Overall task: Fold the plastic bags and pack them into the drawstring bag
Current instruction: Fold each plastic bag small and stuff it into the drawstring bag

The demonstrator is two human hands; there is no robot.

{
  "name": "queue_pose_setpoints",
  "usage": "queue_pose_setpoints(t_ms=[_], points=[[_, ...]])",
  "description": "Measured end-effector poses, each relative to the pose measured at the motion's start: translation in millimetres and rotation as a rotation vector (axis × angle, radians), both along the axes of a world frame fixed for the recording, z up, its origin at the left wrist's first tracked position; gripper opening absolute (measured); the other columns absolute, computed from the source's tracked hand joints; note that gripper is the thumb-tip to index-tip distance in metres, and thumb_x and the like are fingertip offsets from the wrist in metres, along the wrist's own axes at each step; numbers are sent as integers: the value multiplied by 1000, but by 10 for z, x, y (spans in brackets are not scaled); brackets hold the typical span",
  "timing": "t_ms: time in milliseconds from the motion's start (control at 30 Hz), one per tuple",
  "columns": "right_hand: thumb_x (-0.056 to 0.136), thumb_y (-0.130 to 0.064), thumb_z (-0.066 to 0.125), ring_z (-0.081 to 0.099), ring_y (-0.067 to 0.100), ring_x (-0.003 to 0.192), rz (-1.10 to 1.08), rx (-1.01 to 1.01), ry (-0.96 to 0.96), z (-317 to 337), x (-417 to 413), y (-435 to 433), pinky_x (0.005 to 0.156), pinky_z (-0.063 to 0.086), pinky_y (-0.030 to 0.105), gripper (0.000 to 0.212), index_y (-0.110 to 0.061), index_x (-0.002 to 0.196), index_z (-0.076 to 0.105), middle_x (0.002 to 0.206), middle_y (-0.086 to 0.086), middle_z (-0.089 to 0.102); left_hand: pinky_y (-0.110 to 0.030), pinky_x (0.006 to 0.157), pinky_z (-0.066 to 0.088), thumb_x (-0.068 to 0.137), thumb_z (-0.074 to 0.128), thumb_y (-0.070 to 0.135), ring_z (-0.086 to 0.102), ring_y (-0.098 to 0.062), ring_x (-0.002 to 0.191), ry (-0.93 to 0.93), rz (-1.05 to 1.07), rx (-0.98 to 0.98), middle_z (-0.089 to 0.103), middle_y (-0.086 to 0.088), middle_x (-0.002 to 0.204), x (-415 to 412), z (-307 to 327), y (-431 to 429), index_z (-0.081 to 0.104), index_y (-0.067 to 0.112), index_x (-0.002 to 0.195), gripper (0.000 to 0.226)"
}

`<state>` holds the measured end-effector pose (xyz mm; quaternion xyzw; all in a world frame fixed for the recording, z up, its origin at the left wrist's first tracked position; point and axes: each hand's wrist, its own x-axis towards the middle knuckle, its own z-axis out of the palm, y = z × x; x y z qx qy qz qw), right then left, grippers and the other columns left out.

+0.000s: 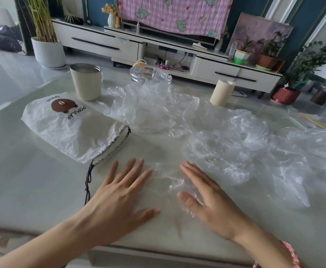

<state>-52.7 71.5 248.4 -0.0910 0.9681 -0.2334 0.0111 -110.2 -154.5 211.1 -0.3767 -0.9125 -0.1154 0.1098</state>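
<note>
While the white drawstring bag (71, 130) lies flat at left centre, its dark cord trailing toward the lower middle, the left hand (117, 194) rests palm down beside the cord, fingers straight and spread, holding nothing. A flattened plastic bag (166, 180) lies on the table (23, 180) at its fingertips. The right hand (208, 202) presses that bag with straight fingers. Crumpled plastic bags (235, 147) fill the right.

Both hands flat on a clear thin plastic bag (168, 182) w/ fingers straight: left hand (117, 196), right hand (212, 202); white bear-print drawstring bag (71, 128) just left.
</note>
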Motion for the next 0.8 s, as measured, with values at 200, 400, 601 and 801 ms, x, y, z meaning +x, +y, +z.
queue_pose_setpoints(t_ms=[200, 400, 601, 801], points=[[84, -47, 56, 22, -13, 127, 130, 74, 14, 77, 266, -39, 100, 10, -1, 38, -37, 119, 46, 140, -33, 21, -18, 86, 40, 92, 42, 59, 55, -5, 100, -67, -248, 216, 59, 15, 109, 153, 217, -55, 63, 26, 106, 42], [86, -29, 46, 53, 9, 85, 31, 127, 338, -145, 107, -122, 76, 38, 20, 8, -24, 82, 49, 93, -5, 65, -14, 87, 36, 83, 45, 70, 50, -3, 98, -98, -234, 196, 59, 14, 108, 128, 115, -99, 58, 24, 115, 58], [85, -44, 54, 57, 3, 87, -120, -334, 49, 97, 16, -92, 76, 44, 19, 23, -22, 90, 50, 90, -10, 62, -19, 74, 43, 91, 45, 37, 55, -8, 86, -120, -178, 404, 60, 11, 94, 23, 83, -25, 58, 26, 99, 19], [82, -26, 70, 55, -9, 92, -29, -212, -50, 176, 15, -28, 79, 38, 4, 14, -33, 89, 59, 91, -17, 64, -30, 59, 44, 87, 31, 54, 59, -11, 62, -253, 7, 542, 62, 11, 65, -41, 173, -6, 61, 22, 74, 46]])
